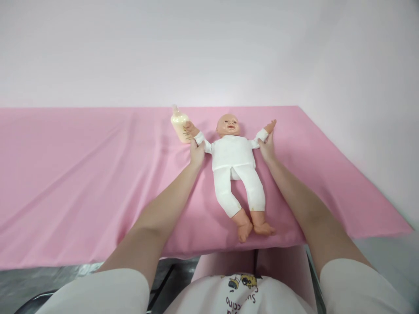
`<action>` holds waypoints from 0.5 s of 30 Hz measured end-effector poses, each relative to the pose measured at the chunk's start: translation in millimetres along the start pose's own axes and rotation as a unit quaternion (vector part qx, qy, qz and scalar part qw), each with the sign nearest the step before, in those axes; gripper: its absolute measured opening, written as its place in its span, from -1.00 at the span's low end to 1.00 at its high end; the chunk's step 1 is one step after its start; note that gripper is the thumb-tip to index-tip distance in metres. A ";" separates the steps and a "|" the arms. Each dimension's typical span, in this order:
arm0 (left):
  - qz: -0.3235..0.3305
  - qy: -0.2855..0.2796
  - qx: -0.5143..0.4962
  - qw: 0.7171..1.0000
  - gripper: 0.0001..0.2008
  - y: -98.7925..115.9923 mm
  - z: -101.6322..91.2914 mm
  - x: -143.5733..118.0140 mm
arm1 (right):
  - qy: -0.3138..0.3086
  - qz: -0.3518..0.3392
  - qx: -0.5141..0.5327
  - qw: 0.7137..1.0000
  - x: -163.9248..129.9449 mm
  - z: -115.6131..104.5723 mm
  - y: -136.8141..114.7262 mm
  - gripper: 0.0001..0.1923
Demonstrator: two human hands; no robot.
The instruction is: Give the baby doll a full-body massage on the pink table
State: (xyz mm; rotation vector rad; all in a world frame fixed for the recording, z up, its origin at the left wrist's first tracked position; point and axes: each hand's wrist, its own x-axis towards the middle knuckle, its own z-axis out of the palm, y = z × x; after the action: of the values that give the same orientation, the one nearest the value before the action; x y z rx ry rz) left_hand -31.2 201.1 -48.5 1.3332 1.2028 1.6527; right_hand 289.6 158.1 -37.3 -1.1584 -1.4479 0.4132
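Observation:
A baby doll point(233, 153) with a white cloth body lies on its back on the pink cloth, head toward the wall and feet toward me. Both its arms are spread out and raised a little. My left hand point(197, 152) is closed around the doll's arm on the left side, just below its plastic hand. Around the opposite arm, my right hand point(267, 148) is closed in the same way, thumb on the white sleeve. A baby bottle point(180, 124) with a pale cream filling lies beside the doll's left-side hand, close to my left hand.
A pink cloth point(81, 183) with loose folds covers the table, its near edge hanging in front of my lap. Behind and to the right stands a pale wall point(196, 52). Part of a dark chair shows at lower left.

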 end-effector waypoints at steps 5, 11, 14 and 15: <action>0.093 -0.109 0.101 0.984 -0.63 17.1 5.7 -14.4 | -0.041 -0.003 -0.019 0.999 -5.9 7.5 -19.9 -0.42; 0.140 -0.191 0.150 0.960 -0.42 27.5 6.2 -20.3 | -0.112 -0.081 -0.076 0.987 -8.9 11.4 -28.8 -0.40; 0.146 -0.200 0.155 0.956 -0.37 30.4 4.7 -19.7 | -0.106 -0.079 -0.084 0.988 -8.6 11.2 -28.7 -0.38; 0.146 -0.201 0.155 0.956 -0.37 31.5 4.4 -19.8 | -0.105 -0.079 -0.085 0.988 -8.5 11.2 -28.6 -0.38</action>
State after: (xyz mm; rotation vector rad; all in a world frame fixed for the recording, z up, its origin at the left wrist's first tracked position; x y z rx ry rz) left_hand -21.0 173.6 -25.2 2.0134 1.0823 1.3176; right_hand 266.4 142.3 -22.1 -1.1508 -1.7748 0.3119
